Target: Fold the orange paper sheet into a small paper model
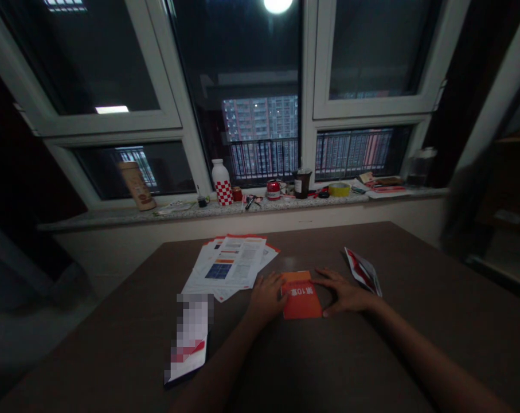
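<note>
A folded orange-red paper (303, 301) with white printed characters lies flat on the brown table in front of me. My left hand (266, 295) rests at its left edge, fingers laid out and thumb on the paper. On the other side my right hand (339, 291) has its thumb and fingers spread, with fingertips at the right edge. Neither hand is wrapped round anything. Left of my hands lies a fanned pile of printed sheets (242, 267) with red-orange edges. A folded red-and-white leaflet (363, 271) stands partly open beyond my right wrist.
A partly pixelated white-and-red item (193, 338) with a dark edge lies near my left forearm. Along the windowsill (178, 217) stand a tan tumbler (136, 186), a checkered bottle (222, 183), a dark cup (301, 183) and a yellow tape roll (339, 190).
</note>
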Motion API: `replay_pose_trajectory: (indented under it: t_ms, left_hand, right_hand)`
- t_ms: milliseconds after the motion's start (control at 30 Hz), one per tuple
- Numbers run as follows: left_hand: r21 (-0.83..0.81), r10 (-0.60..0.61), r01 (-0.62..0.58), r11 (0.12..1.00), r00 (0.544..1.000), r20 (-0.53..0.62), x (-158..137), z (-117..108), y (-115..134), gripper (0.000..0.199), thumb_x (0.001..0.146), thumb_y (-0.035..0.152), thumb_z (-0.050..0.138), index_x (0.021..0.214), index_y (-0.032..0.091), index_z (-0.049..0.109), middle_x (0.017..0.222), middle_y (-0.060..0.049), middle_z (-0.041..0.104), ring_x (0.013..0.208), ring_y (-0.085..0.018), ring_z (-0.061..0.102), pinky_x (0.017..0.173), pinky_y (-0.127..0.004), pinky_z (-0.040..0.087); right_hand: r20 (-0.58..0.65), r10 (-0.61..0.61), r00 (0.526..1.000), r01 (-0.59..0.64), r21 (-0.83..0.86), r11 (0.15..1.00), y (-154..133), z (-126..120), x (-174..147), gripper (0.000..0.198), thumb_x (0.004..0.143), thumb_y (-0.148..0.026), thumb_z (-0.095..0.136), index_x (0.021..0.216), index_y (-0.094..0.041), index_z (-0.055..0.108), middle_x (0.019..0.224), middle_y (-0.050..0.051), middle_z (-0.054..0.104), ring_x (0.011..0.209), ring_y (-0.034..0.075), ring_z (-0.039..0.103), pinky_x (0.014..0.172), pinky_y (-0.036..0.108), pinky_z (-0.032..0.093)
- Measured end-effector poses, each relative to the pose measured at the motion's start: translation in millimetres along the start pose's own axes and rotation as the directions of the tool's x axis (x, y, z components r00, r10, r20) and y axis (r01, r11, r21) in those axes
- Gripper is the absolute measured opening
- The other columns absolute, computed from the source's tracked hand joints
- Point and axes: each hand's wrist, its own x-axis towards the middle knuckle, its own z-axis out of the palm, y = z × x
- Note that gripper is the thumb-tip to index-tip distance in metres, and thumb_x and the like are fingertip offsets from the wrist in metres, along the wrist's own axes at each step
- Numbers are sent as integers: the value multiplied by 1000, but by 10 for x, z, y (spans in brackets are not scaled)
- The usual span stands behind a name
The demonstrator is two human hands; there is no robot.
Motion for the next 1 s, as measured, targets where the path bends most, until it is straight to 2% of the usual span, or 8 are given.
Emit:
replay_pose_trajectory:
  t_ms: [133,233,333,533,767,1000]
  left_hand:
    - [58,33,-30,998,998,-55,-1,17,-1,46,91,44,51,128,17,57,140,-12,53,138,-27,37,117,-53,19]
    - [78,42,-38,996,998,-50,-2,19,-12,46,90,44,53,129,19,56,141,-12,52,139,-28,36,117,-53,20]
    - [86,41,-38,996,999,-27,-7,11,-13,46,91,45,51,133,26,53,144,-9,48,139,-28,36,116,-54,21]
    - [99,28,-30,995,999,19,-12,-45,19,47,93,47,48,136,29,51,145,-10,47,139,-28,35,115,-54,22]
    - [65,-2,-3,998,997,74,-11,-74,24,49,93,48,47,139,31,49,147,-8,44,139,-29,34,115,-55,19]
    - [65,8,-13,998,997,73,-14,-67,17,48,93,48,47,138,30,49,148,-9,43,139,-29,35,115,-56,20]
  right_hand:
    - [-155,-47,987,58,65,996,19,63,43,56,75,-68,63,118,-33,68,151,7,34,140,32,28,114,49,22]
    - [-275,-53,960,71,55,996,36,121,101,44,84,-62,55,103,-28,76,142,9,45,132,30,39,112,47,27]
    - [-306,-73,949,81,12,997,31,141,124,36,86,-56,57,97,-29,77,138,8,51,129,29,41,111,46,27]
    - [-260,-85,962,79,-35,996,-15,111,111,31,87,-52,57,100,-31,76,141,4,50,131,29,38,111,48,25]
    - [-299,-8,954,-30,-125,992,3,128,227,29,89,-46,54,105,-33,74,137,4,52,126,29,42,106,47,32]
    - [-320,19,947,-113,-277,954,-57,150,284,35,92,-36,48,125,-40,62,127,6,51,116,25,48,98,42,38]
